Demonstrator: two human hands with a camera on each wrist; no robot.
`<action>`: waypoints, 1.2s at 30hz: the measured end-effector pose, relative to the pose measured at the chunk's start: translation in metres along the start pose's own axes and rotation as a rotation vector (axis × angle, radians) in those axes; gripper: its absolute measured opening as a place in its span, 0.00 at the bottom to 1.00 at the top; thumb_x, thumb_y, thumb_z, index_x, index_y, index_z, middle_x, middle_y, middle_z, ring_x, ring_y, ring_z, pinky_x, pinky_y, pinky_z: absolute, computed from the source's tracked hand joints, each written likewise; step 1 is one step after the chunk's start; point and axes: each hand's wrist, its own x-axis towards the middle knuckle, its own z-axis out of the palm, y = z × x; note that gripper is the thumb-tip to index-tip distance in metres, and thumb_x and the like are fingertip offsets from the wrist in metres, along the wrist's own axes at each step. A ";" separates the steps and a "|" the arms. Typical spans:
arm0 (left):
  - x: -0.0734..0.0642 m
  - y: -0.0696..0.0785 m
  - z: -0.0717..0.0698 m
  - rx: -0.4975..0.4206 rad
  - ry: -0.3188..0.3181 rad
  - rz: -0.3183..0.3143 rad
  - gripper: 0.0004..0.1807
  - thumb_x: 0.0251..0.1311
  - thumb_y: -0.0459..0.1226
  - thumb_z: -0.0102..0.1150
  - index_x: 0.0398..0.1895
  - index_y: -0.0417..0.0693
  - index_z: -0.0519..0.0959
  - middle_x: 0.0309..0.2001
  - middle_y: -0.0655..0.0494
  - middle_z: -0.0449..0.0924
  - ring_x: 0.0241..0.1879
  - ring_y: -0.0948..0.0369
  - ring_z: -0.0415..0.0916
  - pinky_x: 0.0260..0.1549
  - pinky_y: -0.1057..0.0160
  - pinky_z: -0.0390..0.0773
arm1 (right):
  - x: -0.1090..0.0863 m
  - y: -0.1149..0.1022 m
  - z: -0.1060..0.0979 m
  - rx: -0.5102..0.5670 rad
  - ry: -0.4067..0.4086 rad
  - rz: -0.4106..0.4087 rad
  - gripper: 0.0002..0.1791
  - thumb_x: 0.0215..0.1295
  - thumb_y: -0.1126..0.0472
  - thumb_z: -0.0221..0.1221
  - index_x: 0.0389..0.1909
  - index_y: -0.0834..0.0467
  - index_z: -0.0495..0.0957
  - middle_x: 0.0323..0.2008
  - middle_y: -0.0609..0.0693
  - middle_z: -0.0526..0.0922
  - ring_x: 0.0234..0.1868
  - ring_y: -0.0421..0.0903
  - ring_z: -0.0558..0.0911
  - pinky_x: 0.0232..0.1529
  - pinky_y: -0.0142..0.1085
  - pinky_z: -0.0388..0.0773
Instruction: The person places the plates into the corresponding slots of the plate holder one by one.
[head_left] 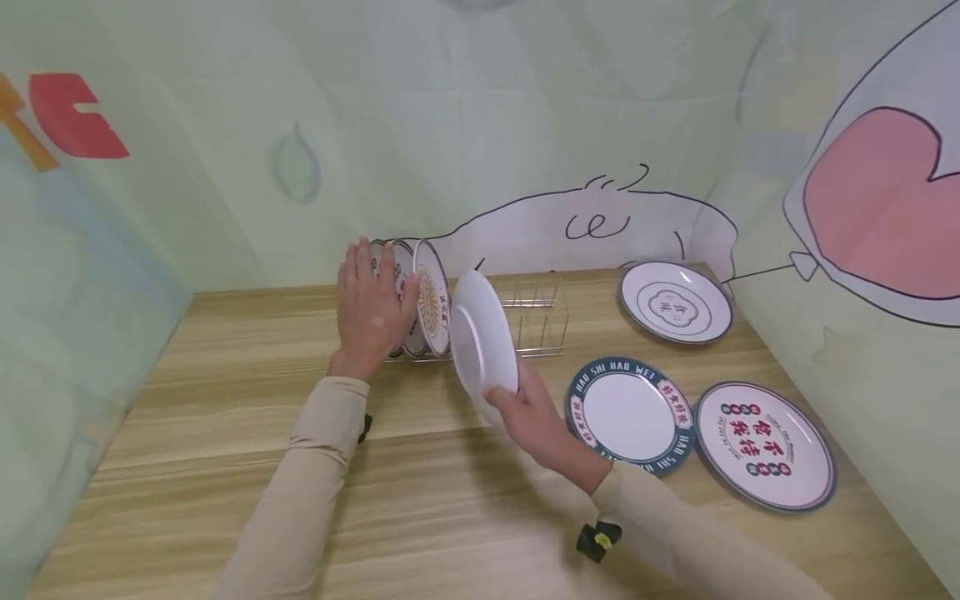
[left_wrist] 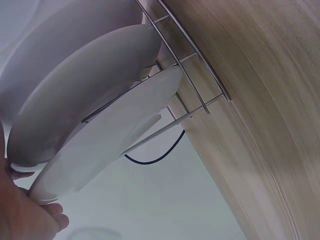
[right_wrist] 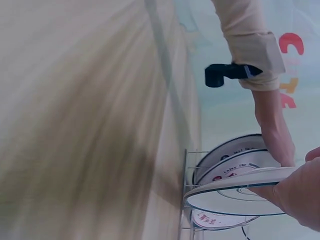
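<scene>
My right hand (head_left: 536,425) grips a plate (head_left: 480,333) by its near edge, thumb on the white back. The plate tilts nearly upright in front of the wire dish rack (head_left: 543,350); the right wrist view shows a dark line round its rim. My left hand (head_left: 371,312) rests on the edges of several plates standing at the rack's left end, fingers extended upward in the head view. Rightmost of these is a plate with an orange pattern (head_left: 431,300). In the left wrist view, fingertips (left_wrist: 61,220) show past the lower edge of a white plate (left_wrist: 110,135).
Three plates lie face up at the right: a teal-rimmed plate (head_left: 630,417), a plate with red characters (head_left: 768,446) and a plate with a flower-shaped emblem (head_left: 675,304). The wooden table (head_left: 225,467) meets printed cloth walls (head_left: 240,125) at the back and sides.
</scene>
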 end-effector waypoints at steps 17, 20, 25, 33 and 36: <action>0.003 0.002 0.000 0.014 -0.023 -0.014 0.37 0.74 0.56 0.37 0.74 0.38 0.59 0.77 0.30 0.49 0.77 0.36 0.47 0.76 0.41 0.47 | 0.044 -0.006 0.021 0.100 0.094 -0.031 0.38 0.63 0.70 0.52 0.76 0.55 0.58 0.70 0.61 0.69 0.69 0.63 0.72 0.64 0.59 0.72; 0.002 0.001 -0.001 0.016 -0.026 -0.014 0.38 0.74 0.56 0.37 0.74 0.38 0.59 0.77 0.30 0.49 0.77 0.36 0.47 0.76 0.41 0.47 | 0.049 -0.006 0.025 0.105 0.098 -0.033 0.38 0.64 0.70 0.52 0.76 0.54 0.58 0.70 0.61 0.70 0.68 0.63 0.72 0.64 0.58 0.73; 0.002 0.000 -0.002 0.021 -0.021 -0.013 0.38 0.74 0.56 0.37 0.74 0.37 0.59 0.76 0.30 0.50 0.77 0.36 0.47 0.76 0.40 0.48 | 0.060 -0.007 0.032 0.087 0.120 -0.040 0.36 0.64 0.70 0.51 0.75 0.58 0.60 0.69 0.62 0.71 0.67 0.62 0.73 0.63 0.56 0.75; 0.000 0.000 -0.001 0.015 -0.008 -0.004 0.37 0.74 0.55 0.39 0.73 0.37 0.61 0.76 0.29 0.51 0.76 0.35 0.48 0.76 0.40 0.50 | 0.074 -0.004 0.040 0.069 0.127 -0.092 0.37 0.64 0.70 0.48 0.77 0.56 0.57 0.69 0.63 0.71 0.68 0.60 0.74 0.64 0.53 0.75; -0.001 0.001 -0.001 0.009 0.004 0.002 0.37 0.73 0.55 0.39 0.73 0.37 0.61 0.75 0.29 0.51 0.76 0.35 0.48 0.76 0.40 0.50 | 0.079 -0.003 0.041 0.060 0.128 -0.100 0.37 0.64 0.70 0.47 0.76 0.56 0.58 0.68 0.65 0.71 0.67 0.61 0.74 0.64 0.53 0.74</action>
